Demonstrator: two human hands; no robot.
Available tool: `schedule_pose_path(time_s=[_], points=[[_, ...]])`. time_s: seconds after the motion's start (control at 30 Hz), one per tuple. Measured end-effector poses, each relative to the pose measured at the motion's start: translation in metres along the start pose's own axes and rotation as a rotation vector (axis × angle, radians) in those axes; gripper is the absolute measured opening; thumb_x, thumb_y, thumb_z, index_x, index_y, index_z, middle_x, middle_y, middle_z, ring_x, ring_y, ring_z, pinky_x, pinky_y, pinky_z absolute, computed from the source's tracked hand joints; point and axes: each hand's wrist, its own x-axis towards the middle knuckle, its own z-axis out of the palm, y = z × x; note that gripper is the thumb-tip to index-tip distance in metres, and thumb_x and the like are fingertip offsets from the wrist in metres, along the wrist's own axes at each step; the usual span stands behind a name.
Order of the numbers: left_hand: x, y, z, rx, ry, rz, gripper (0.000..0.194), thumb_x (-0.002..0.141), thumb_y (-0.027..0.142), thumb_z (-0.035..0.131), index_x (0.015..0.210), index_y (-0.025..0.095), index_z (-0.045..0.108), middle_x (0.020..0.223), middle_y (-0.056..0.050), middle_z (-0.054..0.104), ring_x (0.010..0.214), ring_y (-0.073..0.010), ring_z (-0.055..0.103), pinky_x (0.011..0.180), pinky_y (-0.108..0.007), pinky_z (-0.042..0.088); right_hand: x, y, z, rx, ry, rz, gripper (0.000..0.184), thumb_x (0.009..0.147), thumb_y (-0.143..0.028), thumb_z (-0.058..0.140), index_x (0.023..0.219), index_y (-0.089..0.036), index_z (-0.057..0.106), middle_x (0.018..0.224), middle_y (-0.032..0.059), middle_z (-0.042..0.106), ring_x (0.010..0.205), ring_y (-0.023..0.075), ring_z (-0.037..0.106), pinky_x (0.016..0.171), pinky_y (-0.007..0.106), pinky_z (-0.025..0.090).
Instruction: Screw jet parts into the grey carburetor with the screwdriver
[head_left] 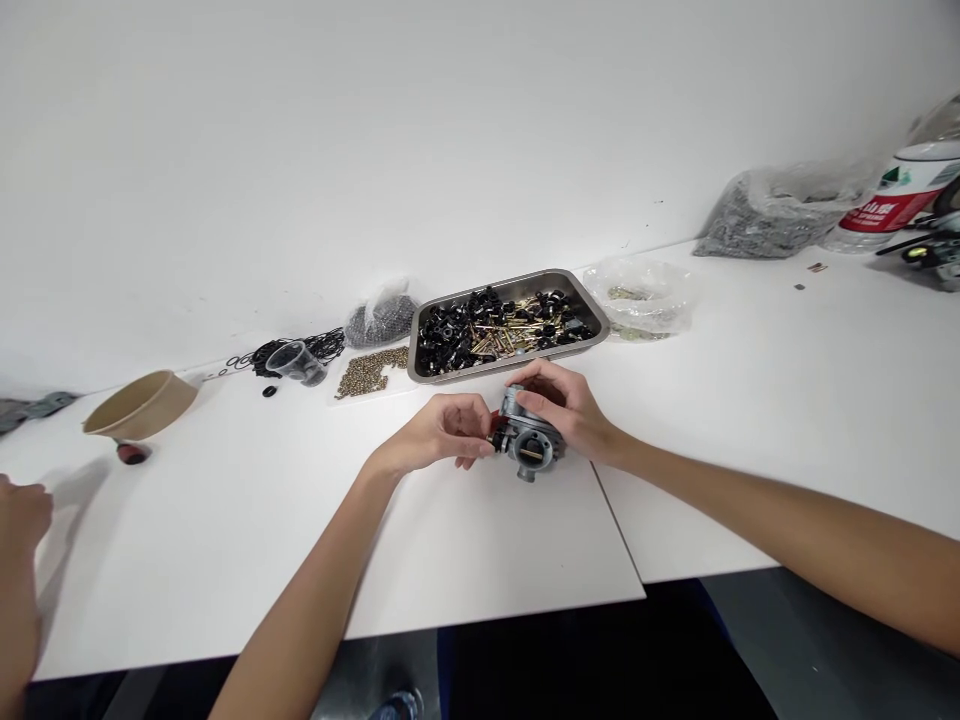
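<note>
A grey metal carburetor is held just above or on the white table; I cannot tell which. Its round bore faces me, with a brass-coloured strip across it. My right hand wraps round its top and right side. On the carburetor's left side, my left hand has thumb and fingers closed at a small dark fitting. Something red shows behind that fitting, partly covered by the fingers. Whether the left fingers pinch the fitting itself or a smaller piece is hidden.
Behind my hands stands a metal tray of black and brass parts. Nearby are brass pieces, a plastic cup, a clear bag, a tan bowl and a large bag. Another person's hand is at far left.
</note>
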Motion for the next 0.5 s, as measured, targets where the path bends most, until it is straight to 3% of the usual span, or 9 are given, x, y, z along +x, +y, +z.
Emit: schedule_pose_path(time_s=[0.5], points=[[0.0014,-0.0063,-0.0065,-0.146,-0.039,0.0,0.02,0.07,0.023,0.082,0.078,0.015,0.066,0.067,-0.004,0.067,0.053,-0.0149,0.064,0.054,-0.028,0.05,-0.001,0.0,-0.0002,0.005,-0.01,-0.011,0.023,0.09,-0.039,0.065,0.096,-0.017,0.064,0.082,0.0025,0.062,0.069,0.0109,0.055,0.062,0.026,0.043]])
